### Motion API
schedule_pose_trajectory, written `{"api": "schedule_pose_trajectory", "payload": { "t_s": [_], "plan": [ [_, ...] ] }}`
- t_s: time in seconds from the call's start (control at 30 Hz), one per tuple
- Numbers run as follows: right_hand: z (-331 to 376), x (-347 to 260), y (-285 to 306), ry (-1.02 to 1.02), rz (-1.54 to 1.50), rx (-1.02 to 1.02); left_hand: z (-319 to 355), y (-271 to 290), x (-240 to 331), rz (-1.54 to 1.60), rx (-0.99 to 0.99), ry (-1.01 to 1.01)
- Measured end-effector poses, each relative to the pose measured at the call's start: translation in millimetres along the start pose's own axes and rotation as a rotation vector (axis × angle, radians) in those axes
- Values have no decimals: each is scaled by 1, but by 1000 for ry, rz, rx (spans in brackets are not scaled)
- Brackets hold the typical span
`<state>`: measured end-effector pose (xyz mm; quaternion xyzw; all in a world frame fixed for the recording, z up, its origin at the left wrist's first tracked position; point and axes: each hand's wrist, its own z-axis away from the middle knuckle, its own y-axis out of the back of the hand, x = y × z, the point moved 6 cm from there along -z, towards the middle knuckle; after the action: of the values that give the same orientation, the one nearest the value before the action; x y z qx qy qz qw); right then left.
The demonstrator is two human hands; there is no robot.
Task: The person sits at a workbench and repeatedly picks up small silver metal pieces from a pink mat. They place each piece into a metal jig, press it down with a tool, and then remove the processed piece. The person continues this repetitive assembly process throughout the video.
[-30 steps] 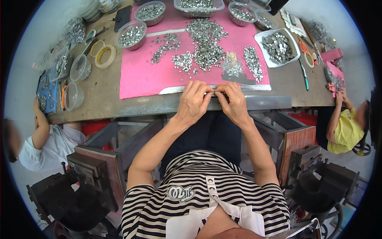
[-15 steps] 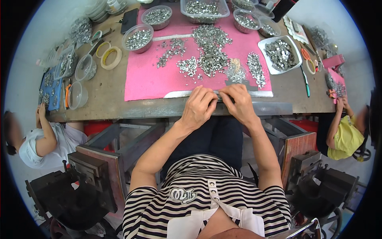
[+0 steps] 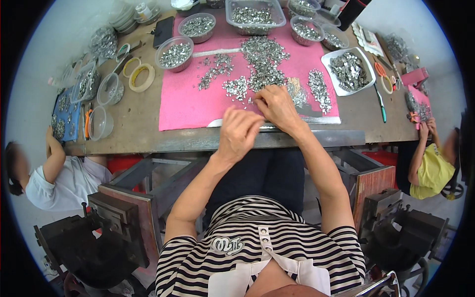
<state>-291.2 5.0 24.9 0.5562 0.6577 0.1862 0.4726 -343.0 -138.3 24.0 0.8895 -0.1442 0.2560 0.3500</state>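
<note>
My left hand (image 3: 238, 132) hovers at the front edge of the bench, thumb and fingers pressed together; whatever they may hold is too small to see. Farther forward, my right hand (image 3: 280, 110) reaches over the pink mat (image 3: 185, 106), its fingertips pinched together just left of centre. They are beside the near end of a heap of small silvery metal pieces (image 3: 264, 62). A smaller cluster of bright metal pieces (image 3: 235, 88) lies left of those fingertips. Right of the hand are thin metal bits (image 3: 297, 92) and another strip of pieces (image 3: 319, 91).
Plastic tubs (image 3: 174, 53) and a large clear container (image 3: 256, 16) of metal pieces line the mat's far side. A white dish (image 3: 326, 58) stands right. Tape rolls (image 3: 142, 78) lie left. Co-workers sit at both sides, one in a white shirt (image 3: 62, 180), one in yellow (image 3: 431, 171).
My hands were close together at the bench edge. The right hand has moved forward and left to the metal pieces; the left has drawn slightly back toward me.
</note>
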Motion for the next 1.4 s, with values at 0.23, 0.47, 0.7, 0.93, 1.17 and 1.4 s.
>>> {"api": "schedule_pose_trajectory", "payload": {
  "t_s": [0.23,0.47,0.7,0.93,1.17,1.4],
  "plan": [
    [30,19,11,-263,-70,-237,-28,-2,-44,-327,-5,100],
    [29,1,17,-121,-6,-152,-34,-10,-44,-334,-80,94],
    [38,10,31,-211,-136,-129,-28,-7,-28,55,-170,236],
    [79,-5,52,-234,-318,37,-7,-27,14,274,-180,116],
    [86,-10,47,-155,-194,132,-7,-33,15,191,-184,62],
    [84,-12,51,-106,-156,132,-9,-32,17,153,-179,34]
  ]
}}
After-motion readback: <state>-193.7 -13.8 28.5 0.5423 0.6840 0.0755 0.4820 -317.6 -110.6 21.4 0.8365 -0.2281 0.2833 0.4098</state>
